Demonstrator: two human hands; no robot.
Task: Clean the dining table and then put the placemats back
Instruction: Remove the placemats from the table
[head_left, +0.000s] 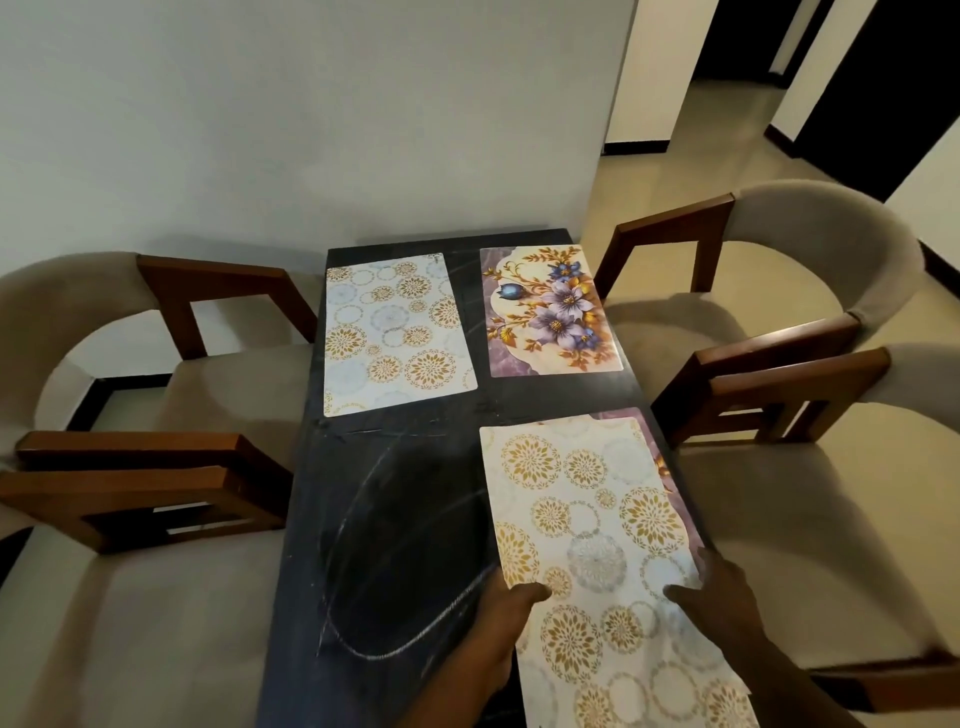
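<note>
On the dark marble dining table (395, 519) lie two placemats at the far end: a white one with gold circles (395, 332) on the left and a purple flower one (550, 312) on the right. At the near right, both hands hold a white and gold placemat (592, 519) by its edges. My left hand (504, 613) grips its left edge, thumb on top. My right hand (722, 592) grips its right edge. A purple mat (636, 418) peeks out beneath its far right corner.
Four beige upholstered chairs with brown wooden arms flank the table: two on the left (156, 488) and two on the right (779, 384). A pale wall stands behind the table's far end. A tiled hallway opens at the upper right.
</note>
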